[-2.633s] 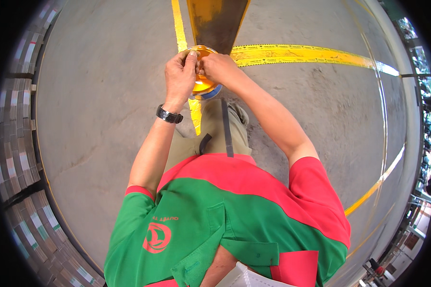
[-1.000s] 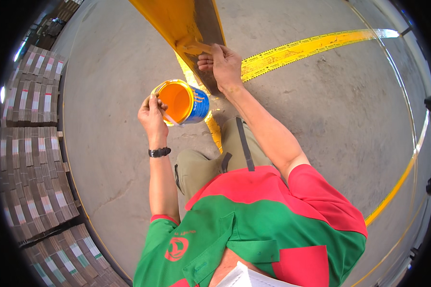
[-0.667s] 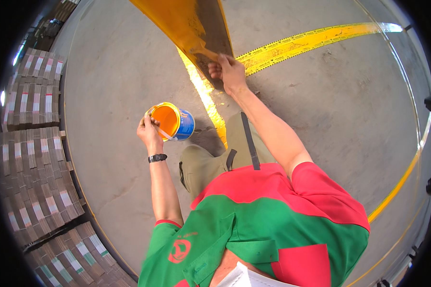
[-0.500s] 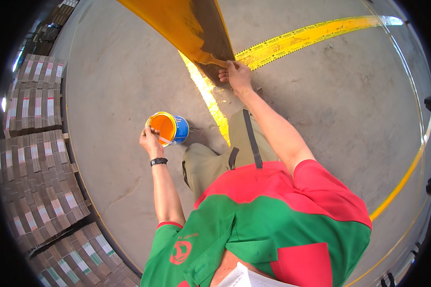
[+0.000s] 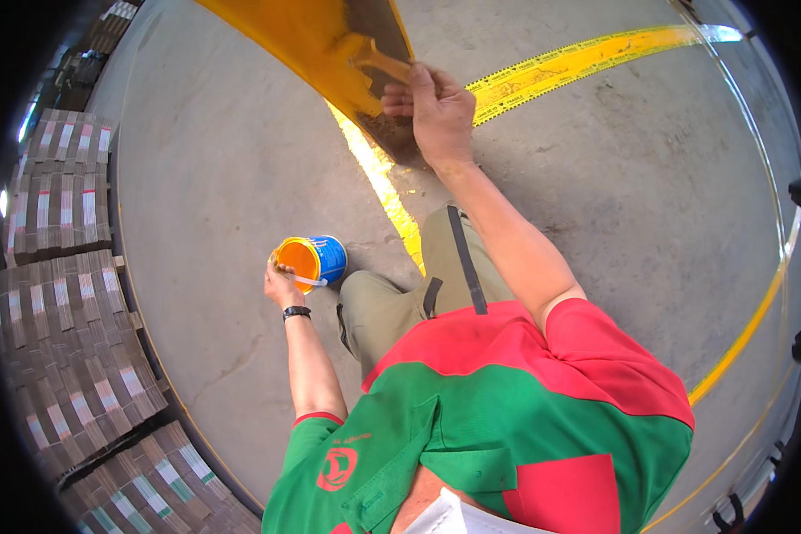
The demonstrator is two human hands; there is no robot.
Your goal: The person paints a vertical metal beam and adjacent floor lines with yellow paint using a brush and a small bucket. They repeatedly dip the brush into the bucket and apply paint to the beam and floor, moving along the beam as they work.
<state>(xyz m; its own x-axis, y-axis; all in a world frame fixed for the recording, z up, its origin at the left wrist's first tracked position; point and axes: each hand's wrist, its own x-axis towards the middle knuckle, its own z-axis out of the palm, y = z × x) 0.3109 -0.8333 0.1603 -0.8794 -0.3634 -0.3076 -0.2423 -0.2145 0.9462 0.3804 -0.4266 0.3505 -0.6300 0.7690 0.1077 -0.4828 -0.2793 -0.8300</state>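
My right hand (image 5: 441,114) is closed around the handle of a paintbrush (image 5: 388,65). The bristles press against a metal post (image 5: 304,53), which is coated in yellow-orange paint on one part and dark brown on the rest. Down at the left, my left hand (image 5: 281,283) grips the rim of a blue paint bucket (image 5: 331,258). The bucket is tilted with its mouth toward the left, and orange paint (image 5: 295,261) shows inside it. A pale handle strap crosses its front beside my fingers.
Flattened cardboard stacks (image 5: 67,329) line the left side. Yellow tape (image 5: 587,71) runs over the concrete floor (image 5: 214,151) to the right of the post, and a worn yellow line (image 5: 374,173) passes between the post and my knees. Another yellow line (image 5: 748,334) curves at far right.
My right hand has risen with the brush, which now touches the post higher up. My left hand and the bucket have shifted slightly down in view, and the bucket's tilt has changed a little.
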